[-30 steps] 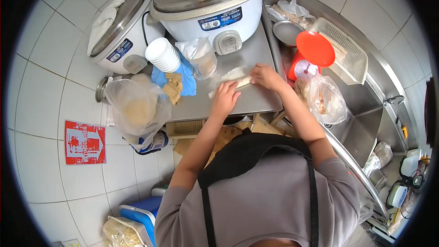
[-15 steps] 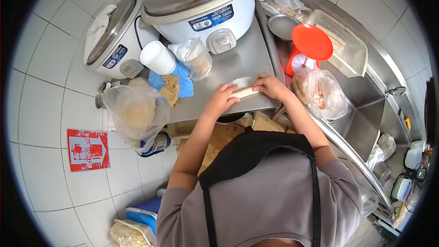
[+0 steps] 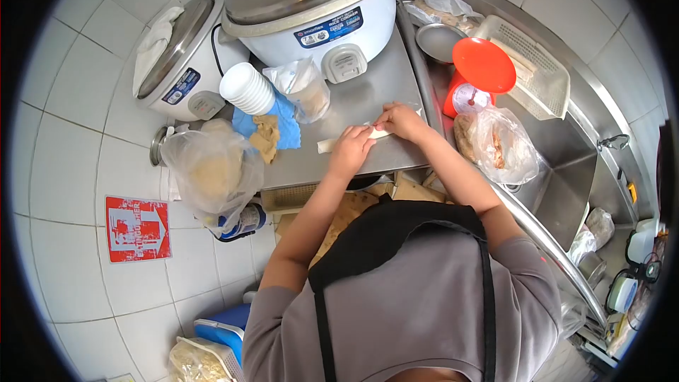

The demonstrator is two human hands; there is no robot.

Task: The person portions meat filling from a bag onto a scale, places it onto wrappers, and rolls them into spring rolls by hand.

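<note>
A thin white roll (image 3: 382, 133), perhaps in a plastic wrapper, lies across the steel counter near its front edge. My left hand (image 3: 351, 146) is closed over the roll, fingertips pressed onto it, and a flat white end (image 3: 326, 146) sticks out to its left. My right hand (image 3: 400, 122) pinches the roll just beyond, its fingertips almost meeting those of my left. Under the fingers the roll is hidden, so I cannot tell its full shape. Some pale film shows past my right hand.
Behind stand a large rice cooker (image 3: 311, 10) and a smaller one (image 3: 177, 64). White stacked cups (image 3: 247, 90), a blue cloth (image 3: 286, 124) and plastic bags (image 3: 216, 170) sit left. Right are a red scale (image 3: 484, 65), a bagged item (image 3: 498, 143) and a sink (image 3: 566, 177).
Both hands have come closer together on the roll; my right hand has shifted left and up. The flat end at the left now shows beyond my left hand.
</note>
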